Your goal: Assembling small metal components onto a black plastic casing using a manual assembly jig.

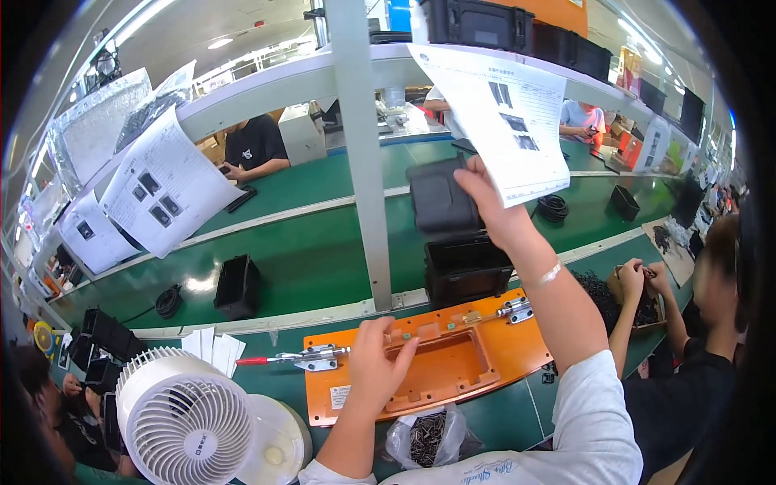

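Observation:
My right hand (485,192) is raised, gripping a black plastic case part (436,200) by its right edge; it looks slightly blurred. Below that part, a black open-topped case (461,279) stands behind an orange fixture (529,347). The fixture has a rectangular recess and a metal toggle clamp at each end. Over its left half is my left hand (374,364), thumb and fingers apart and nothing in it. Beside that hand lies the left toggle clamp (322,356), its red handle pointing left.
A clear bag of small metal pins or screws (427,440) sits in front of the fixture. A white fan (190,416) stands at the near left. A metal post (362,162) rises behind the fixture, and a hanging paper sheet (517,121) is close to my right hand. Co-workers sit on both sides.

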